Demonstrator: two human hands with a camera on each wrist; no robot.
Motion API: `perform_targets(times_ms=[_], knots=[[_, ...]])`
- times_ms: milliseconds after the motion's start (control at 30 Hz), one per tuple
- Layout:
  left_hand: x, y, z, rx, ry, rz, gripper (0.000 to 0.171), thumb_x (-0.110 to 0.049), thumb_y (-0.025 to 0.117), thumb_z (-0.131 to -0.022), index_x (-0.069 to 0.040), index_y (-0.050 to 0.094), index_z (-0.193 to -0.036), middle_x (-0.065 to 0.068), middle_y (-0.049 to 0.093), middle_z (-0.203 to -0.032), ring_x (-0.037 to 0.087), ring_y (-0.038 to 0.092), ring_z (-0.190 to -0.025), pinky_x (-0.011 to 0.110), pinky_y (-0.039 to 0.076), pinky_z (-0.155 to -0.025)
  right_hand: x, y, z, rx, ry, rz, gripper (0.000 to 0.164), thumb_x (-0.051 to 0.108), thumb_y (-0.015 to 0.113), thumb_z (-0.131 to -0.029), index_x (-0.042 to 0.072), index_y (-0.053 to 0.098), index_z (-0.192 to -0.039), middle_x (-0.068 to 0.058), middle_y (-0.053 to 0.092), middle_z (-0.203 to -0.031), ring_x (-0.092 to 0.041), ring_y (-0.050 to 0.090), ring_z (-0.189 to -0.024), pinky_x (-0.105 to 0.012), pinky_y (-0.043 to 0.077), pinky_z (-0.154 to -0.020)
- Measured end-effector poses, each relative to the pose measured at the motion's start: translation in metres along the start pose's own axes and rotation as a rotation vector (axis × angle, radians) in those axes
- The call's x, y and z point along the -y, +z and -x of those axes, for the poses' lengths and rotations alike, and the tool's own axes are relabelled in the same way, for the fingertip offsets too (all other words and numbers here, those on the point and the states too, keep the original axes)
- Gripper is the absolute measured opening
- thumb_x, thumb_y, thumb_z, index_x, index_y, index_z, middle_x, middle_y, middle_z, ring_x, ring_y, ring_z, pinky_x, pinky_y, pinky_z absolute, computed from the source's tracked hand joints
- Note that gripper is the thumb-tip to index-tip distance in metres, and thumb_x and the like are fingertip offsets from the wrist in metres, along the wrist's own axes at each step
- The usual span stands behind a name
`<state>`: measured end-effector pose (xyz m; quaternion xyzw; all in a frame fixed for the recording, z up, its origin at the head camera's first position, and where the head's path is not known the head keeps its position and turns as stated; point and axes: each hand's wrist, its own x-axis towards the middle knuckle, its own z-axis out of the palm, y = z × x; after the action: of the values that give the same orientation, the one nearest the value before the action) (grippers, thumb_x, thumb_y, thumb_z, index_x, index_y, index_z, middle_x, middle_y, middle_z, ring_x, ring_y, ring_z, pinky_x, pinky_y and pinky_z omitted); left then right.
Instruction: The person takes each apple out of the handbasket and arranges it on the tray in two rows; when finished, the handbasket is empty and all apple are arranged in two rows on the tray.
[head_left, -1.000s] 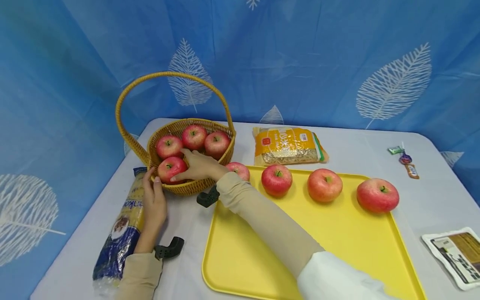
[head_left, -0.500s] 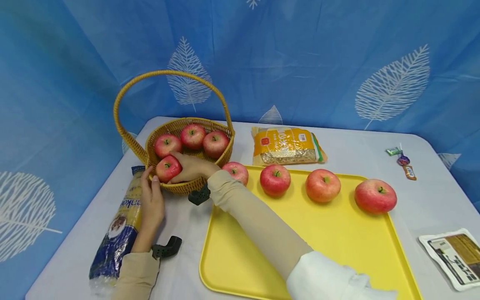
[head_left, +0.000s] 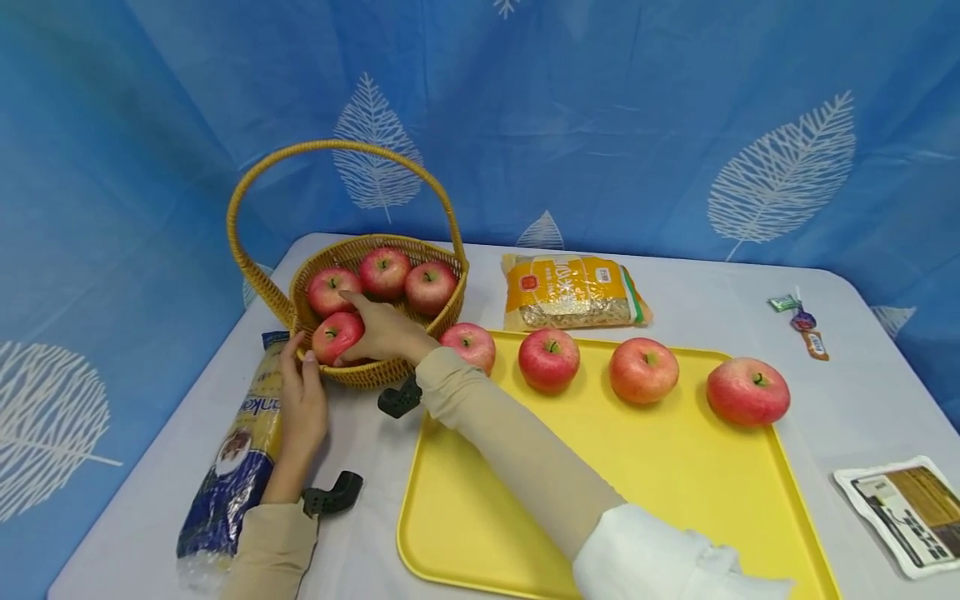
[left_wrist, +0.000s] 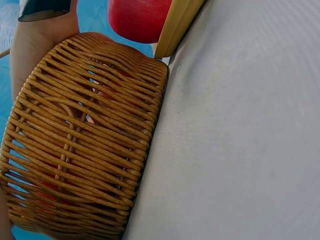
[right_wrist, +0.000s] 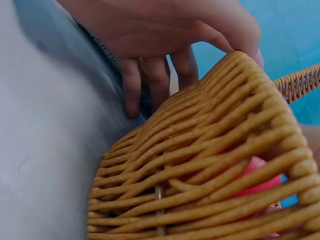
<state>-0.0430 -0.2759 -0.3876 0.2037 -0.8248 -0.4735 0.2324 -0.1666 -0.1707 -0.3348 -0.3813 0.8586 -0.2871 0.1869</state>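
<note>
A wicker basket (head_left: 375,377) with a tall arched handle stands at the left back in the head view, holding several red apples. My right hand (head_left: 393,329) reaches over its front rim, thumb and fingers spread around the right side of the front apple (head_left: 336,335). One fingertip lies near the apple (head_left: 330,287) behind. My left hand (head_left: 303,408) holds the basket's front left rim, thumb at the edge and fingers outside, as the right wrist view also shows. In the left wrist view, the basket's woven wall (left_wrist: 85,145) hides most of the right hand.
A yellow tray (head_left: 525,533) carries several apples (head_left: 549,360) along its back edge. A yellow bag of grain (head_left: 573,292) lies behind it. Left of the left arm is a blue and yellow packet (head_left: 238,458). Candies (head_left: 802,321) and a flat packet (head_left: 903,512) lie at right.
The right hand closed in on the front apple, which shifted slightly; now its fingers are spread wider again and show above the apple. The left hand has stayed on the rim.
</note>
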Motion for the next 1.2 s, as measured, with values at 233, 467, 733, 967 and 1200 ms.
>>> perform_targets(times_ms=[233, 467, 733, 967, 1200], knots=[[0.0, 0.0, 0.0, -0.009, 0.022, -0.004, 0.05, -0.038, 0.027, -0.099, -0.014, 0.025, -0.142, 0.012, 0.024, -0.148, 0.033, 0.024, -0.135, 0.055, 0.022, -0.106, -0.003, 0.001, 0.002, -0.051, -0.075, 0.021, 0.079, 0.043, 0.069, -0.075, 0.031, 0.029, -0.141, 0.001, 0.053, -0.129, -0.017, 0.05, -0.116, -0.029, 0.044, -0.092], [0.001, -0.001, 0.001, -0.004, 0.018, 0.0, 0.05, -0.038, 0.026, -0.099, -0.013, 0.024, -0.142, 0.013, 0.023, -0.148, 0.034, 0.027, -0.133, 0.056, 0.023, -0.105, -0.003, 0.0, 0.006, -0.035, -0.097, 0.027, 0.066, 0.049, 0.062, -0.079, 0.031, 0.037, -0.138, 0.003, 0.054, -0.129, -0.019, 0.045, -0.119, -0.03, 0.043, -0.095], [0.001, -0.001, 0.001, 0.011, 0.015, 0.004, 0.05, -0.039, 0.026, -0.098, -0.015, 0.023, -0.142, 0.013, 0.022, -0.148, 0.035, 0.027, -0.133, 0.056, 0.023, -0.105, -0.003, 0.0, 0.009, -0.125, -0.099, -0.021, 0.057, 0.051, 0.06, -0.079, 0.033, 0.047, -0.131, 0.005, 0.058, -0.12, -0.01, 0.043, -0.1, -0.022, 0.044, -0.081], [0.002, -0.001, 0.001, 0.01, 0.021, 0.004, 0.05, -0.04, 0.025, -0.098, -0.015, 0.022, -0.142, 0.014, 0.021, -0.148, 0.036, 0.027, -0.132, 0.057, 0.023, -0.104, -0.005, 0.0, 0.013, -0.209, -0.145, -0.134, 0.052, 0.046, 0.066, -0.076, 0.036, 0.052, -0.125, 0.004, 0.057, -0.12, -0.009, 0.043, -0.096, -0.019, 0.044, -0.076], [0.002, 0.0, 0.0, 0.01, 0.024, -0.001, 0.051, -0.04, 0.025, -0.098, -0.015, 0.022, -0.142, 0.014, 0.022, -0.148, 0.036, 0.025, -0.134, 0.057, 0.023, -0.105, -0.011, 0.0, 0.016, -0.291, -0.179, -0.356, 0.051, 0.039, 0.069, -0.077, 0.037, 0.052, -0.125, -0.003, 0.045, -0.128, -0.012, 0.043, -0.111, -0.025, 0.046, -0.086]])
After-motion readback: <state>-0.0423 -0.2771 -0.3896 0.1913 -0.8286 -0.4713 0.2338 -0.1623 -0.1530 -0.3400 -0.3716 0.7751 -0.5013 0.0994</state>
